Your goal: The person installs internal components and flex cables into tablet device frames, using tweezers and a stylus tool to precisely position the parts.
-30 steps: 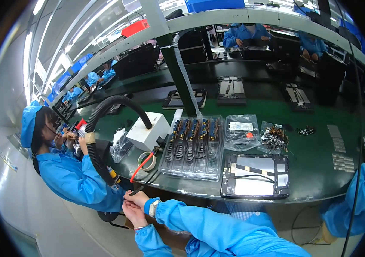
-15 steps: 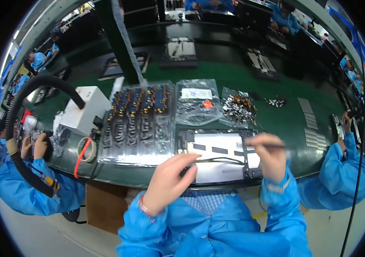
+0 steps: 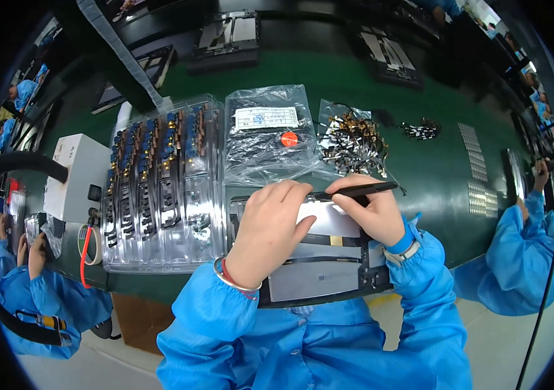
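Observation:
An opened tablet (image 3: 316,279) with pale silver panels and a black frame lies at the table's near edge. My left hand (image 3: 270,227) rests over its upper left part, fingers bent toward the far edge and thumb held apart; I see nothing gripped in it. My right hand (image 3: 377,214) pinches a slim black pen-shaped tool (image 3: 368,189) at the tablet's far edge, close to the left fingertips. The tool's working end is partly hidden by the fingers. A black cable (image 3: 322,259) runs across the tablet between its panels.
Left of the tablet lies a clear plastic tray (image 3: 160,257) of flex cables. Beyond it are a plastic bag (image 3: 267,153), a heap of small cables (image 3: 352,143) and metal strips (image 3: 474,153). A white box (image 3: 79,175) with a black hose stands left. Co-workers sit either side.
Both hands have moved to the tablet's far edge and come close together. The black tool has moved inward from the right side. The whole view has shifted.

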